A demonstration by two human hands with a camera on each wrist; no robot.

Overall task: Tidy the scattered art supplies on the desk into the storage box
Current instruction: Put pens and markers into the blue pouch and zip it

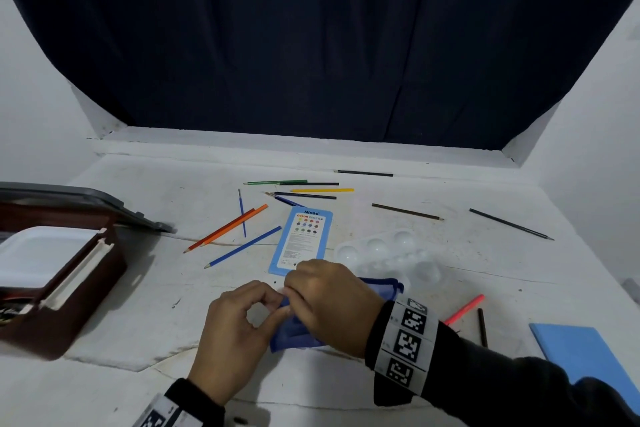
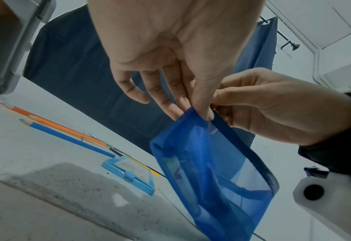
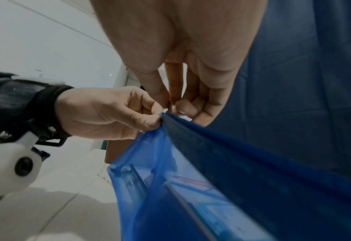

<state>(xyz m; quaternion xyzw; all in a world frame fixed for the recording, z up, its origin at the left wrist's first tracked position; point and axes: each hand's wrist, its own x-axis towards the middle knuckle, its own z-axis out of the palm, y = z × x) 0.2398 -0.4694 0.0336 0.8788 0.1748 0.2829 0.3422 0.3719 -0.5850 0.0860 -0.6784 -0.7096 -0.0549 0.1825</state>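
A see-through blue zip pouch (image 1: 301,334) with things inside lies at the desk's near middle, one corner lifted. My left hand (image 1: 278,307) pinches that top corner of the pouch (image 2: 211,163) between thumb and fingers. My right hand (image 1: 290,291) meets it from the right and pinches the dark zip edge at the same corner (image 3: 171,104). The brown storage box (image 1: 86,291) stands open at the left with a white tray inside. Loose coloured pencils (image 1: 227,229) lie scattered across the desk beyond my hands.
A light blue pencil case (image 1: 301,239) and a white paint palette (image 1: 391,253) lie just behind my hands. A pink marker (image 1: 464,308), a dark pencil (image 1: 482,326) and a blue pad (image 1: 585,354) sit at the right. A dark curtain hangs behind the desk.
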